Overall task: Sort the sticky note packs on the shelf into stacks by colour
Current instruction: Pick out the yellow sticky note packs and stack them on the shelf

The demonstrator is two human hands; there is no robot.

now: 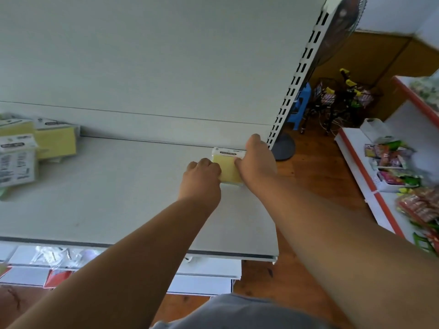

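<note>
Two hands' fingers (pixel 209 166) flank yellow pack (pixel 228 169).

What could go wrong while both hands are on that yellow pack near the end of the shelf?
The yellow pack sits close to the right end of the shelf, so a nudge from the left hand or right hand might tip it off. The jumbled pile at far left looks uneven and could slide.
</note>
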